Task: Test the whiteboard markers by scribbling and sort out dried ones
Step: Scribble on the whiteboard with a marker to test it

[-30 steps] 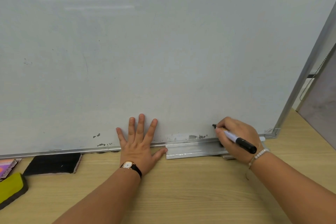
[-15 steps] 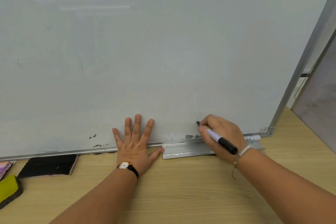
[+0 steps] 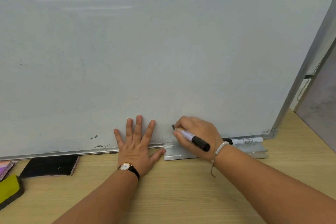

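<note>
The right hand [image 3: 198, 130] is pinching a black marker [image 3: 193, 138], its tip touching the whiteboard [image 3: 163, 51] — the left hand [image 3: 136, 148] is lying flat, fingers spread wide, at its 9 o'clock.

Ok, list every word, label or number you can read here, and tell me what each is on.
Nothing here reads clearly.
The held marker in the right hand: printed label, blurred.
The second marker on the tray: print and barcode, too small.
The black eraser: lettering on its edge, blurred.
The pink and purple pack at far left: letters cut off, blurred.
The watch: no legible numerals.
</note>
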A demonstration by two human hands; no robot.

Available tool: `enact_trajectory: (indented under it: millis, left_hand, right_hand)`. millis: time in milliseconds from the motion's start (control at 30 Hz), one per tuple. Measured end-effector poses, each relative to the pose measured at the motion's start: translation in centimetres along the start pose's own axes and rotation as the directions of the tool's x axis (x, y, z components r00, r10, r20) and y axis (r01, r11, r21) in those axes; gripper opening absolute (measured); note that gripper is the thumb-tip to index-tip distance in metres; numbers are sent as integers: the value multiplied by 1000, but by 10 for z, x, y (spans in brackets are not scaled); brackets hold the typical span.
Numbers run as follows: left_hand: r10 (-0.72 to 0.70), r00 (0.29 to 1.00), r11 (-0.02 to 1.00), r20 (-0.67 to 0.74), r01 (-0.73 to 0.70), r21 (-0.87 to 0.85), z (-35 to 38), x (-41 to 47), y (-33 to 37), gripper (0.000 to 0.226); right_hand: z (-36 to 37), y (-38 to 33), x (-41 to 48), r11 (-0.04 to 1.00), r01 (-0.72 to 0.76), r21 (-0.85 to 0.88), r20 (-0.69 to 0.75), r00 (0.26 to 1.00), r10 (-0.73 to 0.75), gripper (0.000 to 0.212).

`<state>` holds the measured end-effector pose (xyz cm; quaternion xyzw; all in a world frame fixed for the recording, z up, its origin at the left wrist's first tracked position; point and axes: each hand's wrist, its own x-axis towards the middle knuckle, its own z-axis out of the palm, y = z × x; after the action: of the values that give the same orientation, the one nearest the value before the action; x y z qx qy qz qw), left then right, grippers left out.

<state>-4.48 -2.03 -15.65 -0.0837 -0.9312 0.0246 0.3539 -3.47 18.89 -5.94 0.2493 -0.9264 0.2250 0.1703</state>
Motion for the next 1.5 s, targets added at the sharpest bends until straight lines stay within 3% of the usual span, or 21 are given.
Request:
enact_trajectory:
  millis: [67,100,133,233,300,367,433,467,533,633,700,767,833,933,1000,1067,1133,1200,1300,1500]
  left_hand:
    - [0,1000,1000,4,0,4,0,0,0,100]
    - [-2,1000,1000,6,2,1,1,0,0,100]
    - [-4,1000,1000,9,4,-6,1,0,0,100]
    - [-6,1000,1000,10,6,-28,0,-1,0,99]
    - [-3,1000,1000,4,3,-24,0,-1,0,99]
    - [-2,1000,1000,2,2,-7,0,0,0,99]
    - [-5,1000,1000,6,4,7,1,0,0,100]
    - [-6,1000,1000,7,6,8,1,-1,0,100]
    - [-7,1000,1000,6,7,7,1,-1,0,100]
    - [-5,1000,1000,2,5,1,1,0,0,100]
    - [-2,1000,1000,0,2,1,1,0,-1,99]
    - [-3,1000,1000,-1,3,2,2,0,0,99]
    - [-4,1000,1000,0,4,5,2,0,0,99]
    - [-6,1000,1000,3,6,-5,1,0,0,99]
    - [-5,1000,1000,2,5,-11,2,0,-1,99]
    - [-6,1000,1000,1,6,-12,2,-1,0,99]
    - [-6,1000,1000,3,6,-6,2,0,0,99]
    - [-5,1000,1000,3,5,-5,1,0,0,99]
    - [-2,1000,1000,-3,2,-7,1,0,-1,99]
    - [-3,1000,1000,-3,3,0,1,0,0,99]
  right_hand:
    - [-4,-2,7,988,11,151,-271,962,31,43]
    - [-6,-4,9,980,24,196,-321,946,41,43]
    - [-7,-6,9,981,34,190,-288,957,23,44]
    - [3,-9,6,994,83,-66,100,992,-76,39]
    - [4,-12,9,995,79,-62,112,991,-72,39]
    - [0,-16,17,998,63,28,-123,991,-59,44]
    - [-8,-20,27,985,50,167,-383,923,18,42]
    - [-12,-24,29,969,48,243,-444,894,67,40]
    - [-17,-29,31,954,36,297,-395,915,88,41]
    - [-11,-29,26,994,60,88,-103,993,-51,47]
    - [-13,-23,26,997,31,70,-217,976,-15,47]
    - [-18,-15,26,989,-46,140,-475,873,108,43]
    - [-19,-8,21,982,-61,176,-562,813,151,40]
    - [-6,3,6,998,19,-52,-337,941,-35,38]
    - [4,11,-6,985,79,-151,-237,965,-113,39]
    - [1,21,-11,996,-45,-82,-303,953,18,41]
    - [-4,30,-16,988,-147,49,-418,895,154,38]
    - [-4,34,-22,989,-145,35,-382,912,147,36]
    - [3,36,-32,988,-19,-154,-245,969,-19,38]
    - [-14,43,-35,986,-168,-16,-421,895,146,37]
